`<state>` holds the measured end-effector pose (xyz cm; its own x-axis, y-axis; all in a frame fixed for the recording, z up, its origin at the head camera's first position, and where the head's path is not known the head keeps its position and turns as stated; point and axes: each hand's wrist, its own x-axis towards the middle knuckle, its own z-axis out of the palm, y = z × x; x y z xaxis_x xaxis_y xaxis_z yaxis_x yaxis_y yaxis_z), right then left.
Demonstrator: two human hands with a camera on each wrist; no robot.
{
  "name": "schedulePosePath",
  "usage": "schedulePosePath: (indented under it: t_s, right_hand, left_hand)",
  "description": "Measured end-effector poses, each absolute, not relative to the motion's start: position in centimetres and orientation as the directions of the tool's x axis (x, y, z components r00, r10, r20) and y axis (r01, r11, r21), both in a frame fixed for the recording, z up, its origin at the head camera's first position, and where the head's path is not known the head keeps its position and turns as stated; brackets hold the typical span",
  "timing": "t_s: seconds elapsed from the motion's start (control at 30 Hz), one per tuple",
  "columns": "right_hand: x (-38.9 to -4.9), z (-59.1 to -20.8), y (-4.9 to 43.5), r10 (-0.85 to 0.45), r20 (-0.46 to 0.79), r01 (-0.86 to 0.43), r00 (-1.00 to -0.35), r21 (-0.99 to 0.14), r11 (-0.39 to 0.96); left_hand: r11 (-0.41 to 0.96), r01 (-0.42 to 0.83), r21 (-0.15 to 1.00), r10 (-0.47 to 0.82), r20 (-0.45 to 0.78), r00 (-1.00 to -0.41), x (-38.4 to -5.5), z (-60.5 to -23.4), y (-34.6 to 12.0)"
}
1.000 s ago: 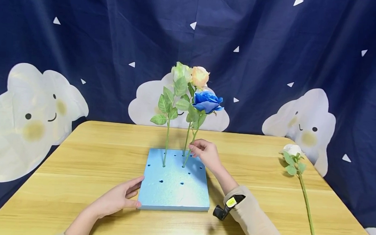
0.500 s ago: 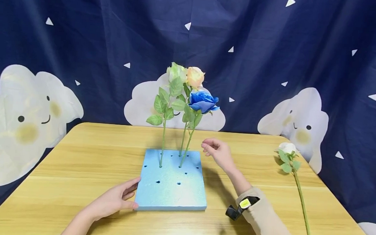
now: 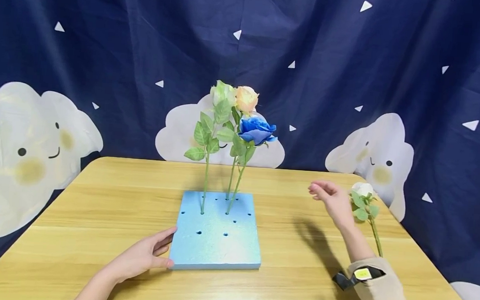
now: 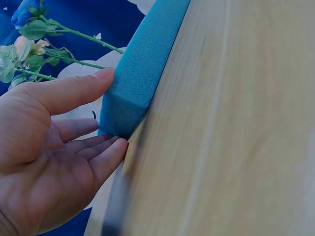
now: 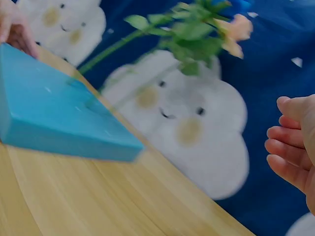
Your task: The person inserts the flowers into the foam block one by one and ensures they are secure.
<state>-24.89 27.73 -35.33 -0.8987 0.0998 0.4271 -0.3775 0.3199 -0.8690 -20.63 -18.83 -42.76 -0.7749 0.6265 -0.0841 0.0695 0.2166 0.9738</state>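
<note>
A light blue foam board (image 3: 215, 251) with small holes lies on the table. Three artificial roses stand in it: a pale green-white rose (image 3: 223, 95), a peach rose (image 3: 246, 100) and a blue rose (image 3: 257, 132), whose stem leans right. My left hand (image 3: 138, 259) rests against the board's left side, its thumb and nearly straight fingers at the foam in the left wrist view. Above the table's right part, my right hand (image 3: 336, 205) is loosely bent and holds nothing. Just beyond it lies a white rose (image 3: 362, 190), its lower stem hidden behind the right forearm.
The wooden table (image 3: 74, 231) reaches back to a dark blue curtain (image 3: 197, 32) printed with clouds and white triangles. On the right wrist sits a black strap (image 3: 344, 281) with a yellow-faced device (image 3: 362, 273).
My right hand has let go of the blue rose's stem and moved right, towards the white rose. The blue rose stays standing in the board. My left hand keeps its place at the board.
</note>
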Motion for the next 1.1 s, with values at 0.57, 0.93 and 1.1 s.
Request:
schedulePosePath:
  t_s: [0.57, 0.93, 1.1]
  right_hand:
    - [-25.6, -44.0, 51.0, 0.378, 0.361, -0.21, -0.853, -0.899, 0.385]
    - [-19.5, -40.2, 46.7, 0.258, -0.053, 0.164, -0.965, -0.886, 0.434]
    - [-18.2, -40.6, 46.5, 0.241, -0.185, 0.276, -0.953, -0.856, 0.436]
  left_hand:
    - [0.221, 0.097, 0.97, 0.614, -0.062, -0.787, -20.4, -42.3, -19.8]
    - [0.198, 0.091, 0.976, 0.636, -0.057, -0.77, -20.6, -42.3, -19.3]
    - [0.189, 0.085, 0.978, 0.652, -0.06, -0.756, -20.6, -42.7, -18.9]
